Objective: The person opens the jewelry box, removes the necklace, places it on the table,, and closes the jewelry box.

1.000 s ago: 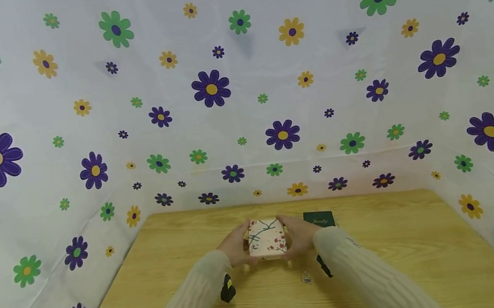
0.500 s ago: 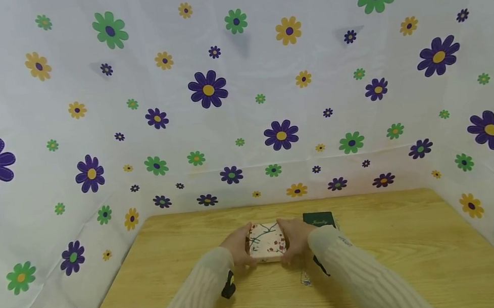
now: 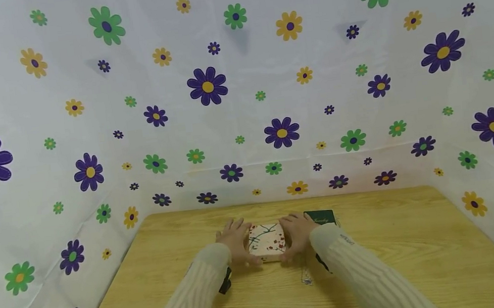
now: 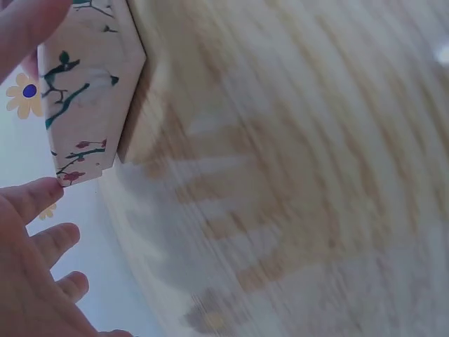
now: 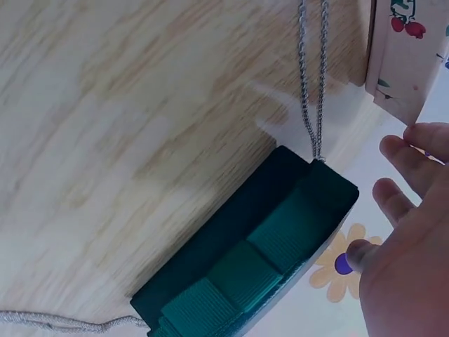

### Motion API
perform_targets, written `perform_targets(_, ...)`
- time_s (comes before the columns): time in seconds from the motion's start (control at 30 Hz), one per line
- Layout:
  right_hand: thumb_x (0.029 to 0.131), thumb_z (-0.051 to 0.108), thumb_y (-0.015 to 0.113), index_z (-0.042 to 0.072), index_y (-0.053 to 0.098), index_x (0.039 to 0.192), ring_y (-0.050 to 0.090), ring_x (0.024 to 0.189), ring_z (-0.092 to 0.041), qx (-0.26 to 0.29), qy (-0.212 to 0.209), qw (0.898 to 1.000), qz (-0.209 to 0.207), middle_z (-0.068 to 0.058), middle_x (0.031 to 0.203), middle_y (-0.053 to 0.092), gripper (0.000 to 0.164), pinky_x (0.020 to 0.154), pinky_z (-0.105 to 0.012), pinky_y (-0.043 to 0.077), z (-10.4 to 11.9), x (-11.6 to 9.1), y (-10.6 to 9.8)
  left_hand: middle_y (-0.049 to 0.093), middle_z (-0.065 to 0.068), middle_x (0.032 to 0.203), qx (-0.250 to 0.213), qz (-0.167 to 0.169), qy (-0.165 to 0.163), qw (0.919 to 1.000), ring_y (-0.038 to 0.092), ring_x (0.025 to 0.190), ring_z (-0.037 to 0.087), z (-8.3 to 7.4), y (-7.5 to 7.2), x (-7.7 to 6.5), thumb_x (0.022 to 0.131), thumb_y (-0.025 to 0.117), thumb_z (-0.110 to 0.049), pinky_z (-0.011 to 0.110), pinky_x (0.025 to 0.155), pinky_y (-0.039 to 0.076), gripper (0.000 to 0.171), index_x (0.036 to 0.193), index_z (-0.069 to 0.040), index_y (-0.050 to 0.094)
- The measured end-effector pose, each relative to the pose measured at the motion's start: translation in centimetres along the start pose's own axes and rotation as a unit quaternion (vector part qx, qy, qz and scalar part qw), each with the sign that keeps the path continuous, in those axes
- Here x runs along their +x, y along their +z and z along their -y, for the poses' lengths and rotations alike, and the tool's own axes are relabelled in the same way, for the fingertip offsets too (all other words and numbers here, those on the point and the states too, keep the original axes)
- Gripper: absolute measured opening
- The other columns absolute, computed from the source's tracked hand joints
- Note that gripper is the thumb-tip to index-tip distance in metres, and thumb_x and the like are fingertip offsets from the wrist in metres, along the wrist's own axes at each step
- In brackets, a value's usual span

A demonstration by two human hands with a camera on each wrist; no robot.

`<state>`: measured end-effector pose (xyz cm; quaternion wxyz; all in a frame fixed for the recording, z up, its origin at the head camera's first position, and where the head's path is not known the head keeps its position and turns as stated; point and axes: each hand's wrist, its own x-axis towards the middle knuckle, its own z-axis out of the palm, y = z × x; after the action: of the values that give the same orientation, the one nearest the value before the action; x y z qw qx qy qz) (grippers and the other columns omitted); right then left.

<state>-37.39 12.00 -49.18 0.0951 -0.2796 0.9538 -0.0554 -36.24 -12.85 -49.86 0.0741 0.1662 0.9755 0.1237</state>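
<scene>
A cream gift box [image 3: 267, 243] with a red-blossom branch print lies between my two hands on the table. My left hand [image 3: 235, 244] pinches its left side, thumb at the near corner and forefinger tip on the far corner; the other fingers fan outward. My right hand [image 3: 298, 234] holds the right side in the same manner, and in the right wrist view its forefinger meets the box's corner. Beside the right hand sits a dark green jewelry box [image 3: 320, 217] with a green ribbon [image 5: 238, 274]. A silver chain [image 5: 314, 98] lies between the two boxes.
A small sparkling pendant [image 3: 306, 280] lies on the wood-grain table [image 3: 379, 271], near the right wrist. Another silver cord or chain [image 5: 70, 321] trails from the green box. White cloth [image 3: 243, 124] with a flower print surrounds the table's back and sides.
The gift box has come slightly nearer and down onto the table. My outer fingers, earlier closer to its sides, now spread upward and away, most clearly on the left hand.
</scene>
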Motion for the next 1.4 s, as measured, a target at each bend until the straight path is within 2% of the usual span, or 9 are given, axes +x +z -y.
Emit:
perform_targets(0.13, 0.062, 0.079, 0.068, 0.008, 0.024, 0.153, 0.015, 0.144, -0.035, -0.006, 0.003, 1.0, 0.002, -0.007, 0.156, 0.026, 0.123, 0.111, -0.063, 0.011, 0.2, -0.3, 0.1, 0.017, 0.01, 0.159, 0.001, -0.004, 0.004, 1.0, 0.006, 0.145, 0.038, 0.5, 0.5, 0.0, 0.052, 0.074, -0.078, 0.068, 0.107, 0.013, 0.125, 0.152, -0.018, 0.029)
perform_targets(0.4, 0.062, 0.083, 0.063, 0.013, 0.022, 0.154, 0.015, 0.144, -0.035, -0.027, 0.017, 0.999, -0.01, -0.012, 0.158, 0.02, 0.123, 0.109, -0.066, 0.012, 0.6, -1.0, 0.1, 0.013, 0.012, 0.159, 0.004, -0.01, -0.004, 0.9999, 0.004, 0.145, 0.037, 0.8, 0.8, -0.2, 0.052, 0.073, -0.079, 0.067, 0.108, 0.011, 0.125, 0.153, -0.022, 0.026)
perform_targets(0.57, 0.064, 0.083, 0.062, 0.018, 0.019, 0.155, 0.013, 0.144, -0.034, -0.018, 0.009, 0.999, -0.036, -0.009, 0.159, 0.017, 0.12, 0.109, -0.066, 0.012, 0.4, -2.3, -0.2, 0.012, 0.012, 0.159, 0.026, -0.03, -0.008, 0.9992, 0.004, 0.145, 0.037, 1.1, 0.0, -1.3, 0.05, 0.067, -0.085, 0.067, 0.108, 0.012, 0.129, 0.154, -0.024, 0.022)
perform_targets(0.8, 0.07, 0.07, 0.07, 0.016, 0.023, 0.154, 0.011, 0.144, -0.035, 0.02, -0.025, 0.994, -0.102, -0.01, 0.158, 0.018, 0.11, 0.106, -0.07, 0.008, -0.2, -6.9, -1.1, 0.013, 0.012, 0.159, 0.06, -0.073, -0.007, 0.9955, 0.009, 0.144, 0.039, 2.0, -1.3, -3.4, 0.054, 0.067, -0.084, 0.071, 0.105, 0.013, 0.126, 0.155, -0.024, 0.021)
perform_targets(1.07, 0.07, 0.066, 0.073, 0.013, 0.028, 0.152, 0.014, 0.143, -0.04, 0.029, -0.04, 0.987, -0.151, -0.012, 0.156, 0.023, 0.107, 0.102, -0.075, 0.011, -1.2, -11.2, -1.1, 0.012, 0.012, 0.159, 0.038, -0.099, 0.014, 0.9943, 0.005, 0.144, 0.038, 1.5, -2.9, -7.1, 0.06, 0.075, -0.072, 0.073, 0.104, 0.01, 0.119, 0.155, -0.026, 0.02)
perform_targets(1.2, 0.07, 0.067, 0.073, 0.014, 0.027, 0.153, 0.013, 0.142, -0.04, 0.048, -0.027, 0.985, -0.163, -0.011, 0.157, 0.022, 0.108, 0.1, -0.076, 0.01, -2.5, -13.8, -0.6, 0.011, 0.011, 0.16, 0.045, -0.11, 0.022, 0.9927, 0.003, 0.145, 0.037, 1.4, -3.0, -8.9, 0.06, 0.075, -0.073, 0.074, 0.103, 0.009, 0.119, 0.155, -0.027, 0.02)
perform_targets(1.4, 0.069, 0.068, 0.072, 0.017, 0.028, 0.152, 0.017, 0.14, -0.042, 0.063, 0.012, 0.977, -0.203, -0.013, 0.154, 0.027, 0.107, 0.095, -0.079, 0.012, -4.9, -18.4, 0.7, 0.013, 0.01, 0.159, 0.065, -0.132, 0.031, 0.9887, 0.009, 0.144, 0.04, 1.3, -2.9, -11.5, 0.058, 0.073, -0.076, 0.076, 0.1, 0.012, 0.118, 0.154, -0.026, 0.025)
